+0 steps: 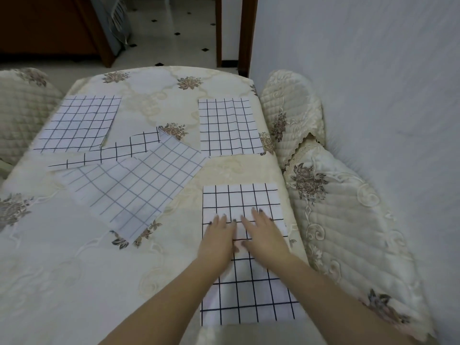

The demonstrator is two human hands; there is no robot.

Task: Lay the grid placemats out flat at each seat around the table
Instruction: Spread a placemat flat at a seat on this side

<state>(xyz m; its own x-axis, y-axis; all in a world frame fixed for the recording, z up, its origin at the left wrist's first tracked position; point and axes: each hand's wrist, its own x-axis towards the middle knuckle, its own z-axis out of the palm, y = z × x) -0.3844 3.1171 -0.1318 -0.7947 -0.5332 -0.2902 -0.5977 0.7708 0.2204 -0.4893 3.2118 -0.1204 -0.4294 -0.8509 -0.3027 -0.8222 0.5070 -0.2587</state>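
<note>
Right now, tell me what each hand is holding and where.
Nothing is gripped. The left hand and right hand lie flat, palms down, on the middle of the near placemat.

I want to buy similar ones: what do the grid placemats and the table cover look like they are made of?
The grid placemats look like thin matte woven cloth: one in the middle lies folded over itself and rumpled. The table cover looks like a thicker fabric with a slight sheen, with raised scrolls and flower motifs, perhaps embroidered.
</note>
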